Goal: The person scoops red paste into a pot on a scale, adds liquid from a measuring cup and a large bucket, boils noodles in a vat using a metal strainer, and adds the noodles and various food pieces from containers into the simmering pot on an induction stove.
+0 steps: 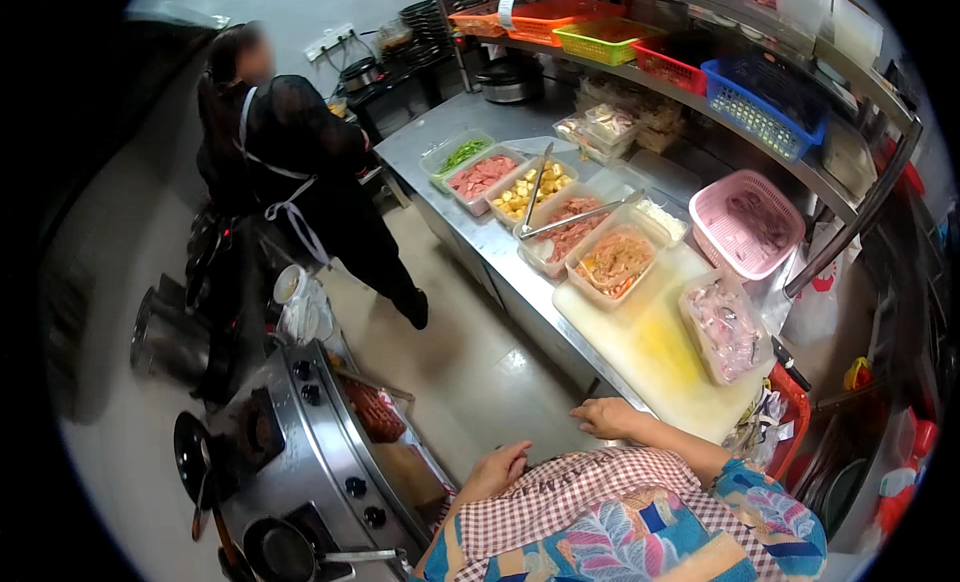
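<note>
My left hand (499, 469) hangs in front of the checked apron (555, 499), fingers loosely bent, holding nothing that shows. Near the counter's front edge is my right hand (604, 418), also without anything in it, beside a cutting board (652, 334) stained yellow. On the board stand a plastic container of shredded meat mix (616, 263) and a container of pale raw meat or seafood (726, 323). Farther along are containers of minced or sliced meat (574, 222), yellow chunks (532, 188), pink slices (484, 177) and green vegetable (461, 154). Metal tongs (536, 188) lie across two containers.
At the left stands a steel stove (330, 462) with a black pan (279, 548) and a wok (191, 447). A person (300, 162) in dark clothes stands beyond it. A pink basket (746, 222), a knife (793, 364) and a red crate (796, 424) are at the right, below shelved baskets (757, 113).
</note>
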Motion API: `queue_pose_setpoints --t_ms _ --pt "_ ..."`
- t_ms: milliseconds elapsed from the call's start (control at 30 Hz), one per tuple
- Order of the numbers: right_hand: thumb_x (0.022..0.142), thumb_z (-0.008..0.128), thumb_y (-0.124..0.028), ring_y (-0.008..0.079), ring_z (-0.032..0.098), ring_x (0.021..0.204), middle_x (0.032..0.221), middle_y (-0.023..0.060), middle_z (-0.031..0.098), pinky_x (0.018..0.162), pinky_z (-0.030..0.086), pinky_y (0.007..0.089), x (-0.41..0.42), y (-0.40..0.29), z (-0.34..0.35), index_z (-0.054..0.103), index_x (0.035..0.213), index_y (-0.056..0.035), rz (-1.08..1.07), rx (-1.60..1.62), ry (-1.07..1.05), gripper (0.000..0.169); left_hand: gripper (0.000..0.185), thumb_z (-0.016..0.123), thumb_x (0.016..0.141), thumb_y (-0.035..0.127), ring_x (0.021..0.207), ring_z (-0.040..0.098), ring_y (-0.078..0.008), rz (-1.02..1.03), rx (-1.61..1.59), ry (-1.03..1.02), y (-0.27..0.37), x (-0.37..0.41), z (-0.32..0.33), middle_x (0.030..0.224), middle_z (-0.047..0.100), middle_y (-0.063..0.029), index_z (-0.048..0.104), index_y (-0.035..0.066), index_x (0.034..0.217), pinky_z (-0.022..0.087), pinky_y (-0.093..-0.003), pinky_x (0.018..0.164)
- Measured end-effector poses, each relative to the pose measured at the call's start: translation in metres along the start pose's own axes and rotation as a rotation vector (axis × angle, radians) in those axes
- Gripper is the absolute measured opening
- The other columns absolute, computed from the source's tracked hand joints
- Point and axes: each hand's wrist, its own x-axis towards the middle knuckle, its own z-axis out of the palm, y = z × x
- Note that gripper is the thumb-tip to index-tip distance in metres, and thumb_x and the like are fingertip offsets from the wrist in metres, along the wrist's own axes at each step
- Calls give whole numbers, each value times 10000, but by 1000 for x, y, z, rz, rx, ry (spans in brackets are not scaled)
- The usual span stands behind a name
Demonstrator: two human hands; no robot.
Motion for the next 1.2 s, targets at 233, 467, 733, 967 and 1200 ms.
queue_pose_setpoints --t_ms 233,467,733,967,1200 --pt "845 582 -291 354 620 964 1055 170 633 808 505 452 58 11 1 592 1216 -126 120 73 50 405 289 566 898 108 865 617 -361 217 12 -26 -61 80 -88 956 625 -204 557 53 1182 493 -395 744" --pt "840 601 -298 346 593 1031 1108 159 629 885 480 433 103 -15 -32 590 1215 -112 276 108 133 418 334 571 849 93 864 616 -379 254 176 -104 -60 130 -199 955 639 -193 563 43 1179 491 -426 739" --pt "844 597 -286 314 586 1062 1125 143 622 895 474 416 113 -23 -47 585 1224 -112 388 160 186 418 382 636 810 125 862 620 -365 144 208 -239 -76 165 -230 959 643 -180 572 56 1180 491 -429 739" --pt "872 584 -287 332 583 1068 1139 156 626 910 459 423 95 -6 -72 567 1253 -113 482 206 174 419 387 625 823 71 847 618 -350 210 224 -284 -44 192 -224 974 643 -178 560 51 1204 484 -417 732" --pt "865 580 -262 299 603 1044 1120 125 651 912 462 394 70 8 -107 610 1215 -126 491 337 173 377 364 618 830 61 807 635 -331 201 273 -322 -30 225 -205 927 658 -161 571 45 1191 491 -409 702"
